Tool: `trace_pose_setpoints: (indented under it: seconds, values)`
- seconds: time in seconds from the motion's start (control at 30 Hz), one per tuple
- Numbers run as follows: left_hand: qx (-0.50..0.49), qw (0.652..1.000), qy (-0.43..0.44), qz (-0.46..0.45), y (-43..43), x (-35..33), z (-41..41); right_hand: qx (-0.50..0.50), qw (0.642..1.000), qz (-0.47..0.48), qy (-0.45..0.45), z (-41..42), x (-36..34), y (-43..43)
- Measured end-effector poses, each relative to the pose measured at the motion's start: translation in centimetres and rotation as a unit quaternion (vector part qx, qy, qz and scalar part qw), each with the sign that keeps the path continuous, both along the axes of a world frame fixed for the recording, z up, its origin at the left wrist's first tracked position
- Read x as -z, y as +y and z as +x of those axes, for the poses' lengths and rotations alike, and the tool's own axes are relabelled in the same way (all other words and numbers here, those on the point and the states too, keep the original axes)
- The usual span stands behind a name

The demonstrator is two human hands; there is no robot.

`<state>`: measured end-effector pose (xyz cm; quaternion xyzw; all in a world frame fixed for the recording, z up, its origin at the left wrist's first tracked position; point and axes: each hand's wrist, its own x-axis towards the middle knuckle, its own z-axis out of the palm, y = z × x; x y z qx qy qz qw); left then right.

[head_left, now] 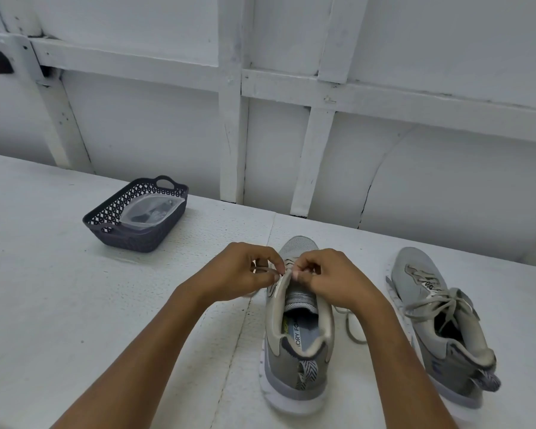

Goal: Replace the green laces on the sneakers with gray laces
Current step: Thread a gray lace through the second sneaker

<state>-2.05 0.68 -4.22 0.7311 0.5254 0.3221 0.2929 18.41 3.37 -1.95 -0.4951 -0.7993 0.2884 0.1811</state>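
**Lacing at the top eyelets**

Both hands, left [245,270] and right [324,274], pinch pale lace ends with closed fingers over the near grey mesh sneaker [297,342] on the white worktop [90,305], apparently to thread it; the second sneaker [440,320] sits tied alongside.

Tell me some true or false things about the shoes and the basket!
1. Both hands, left and right, work at the near sneaker. True.
2. The far sneaker has no lace. False: it is laced and tied.
3. The basket holds a clear bag. True.
4. The basket sits between the two sneakers. False: it is off to their left, farther back on the table.
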Motion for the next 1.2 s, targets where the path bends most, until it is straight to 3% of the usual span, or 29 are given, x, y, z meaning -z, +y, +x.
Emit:
trace_pose_setpoints:
  seconds: [0.23, 0.37, 0.5, 0.63, 0.8, 1.07, 1.2]
  values:
    - [0.025, 0.984, 0.139, 0.113, 0.1, 0.0, -0.2, 0.029, 0.994, -0.043, 0.099, 0.0, 0.6, 0.0]
    - [0.031, 0.975, 0.17, 0.143, 0.2, -0.1, -0.2, 0.006, 0.995, -0.021, 0.095, 0.3, 0.7, -0.3]
    - [0.034, 0.979, 0.159, 0.125, 0.4, -0.4, 0.0, 0.017, 0.996, -0.012, 0.092, 0.2, 0.9, -0.2]
    - [0.018, 0.99, 0.132, 0.041, 0.3, -0.9, 0.8, 0.023, 0.996, -0.043, 0.075, -0.2, 1.0, 0.0]
    - [-0.012, 0.997, 0.046, -0.055, 0.3, -0.9, 1.5, 0.056, 0.988, -0.088, 0.116, -0.4, 1.0, 0.4]
    - [-0.028, 0.999, 0.033, -0.012, 0.2, -1.2, 1.0, 0.011, 0.989, -0.075, 0.131, 0.2, 0.6, 0.1]
    - [-0.029, 0.998, 0.014, -0.049, 0.4, -1.3, 1.2, 0.04, 0.982, -0.107, 0.153, 0.0, 1.1, 0.2]
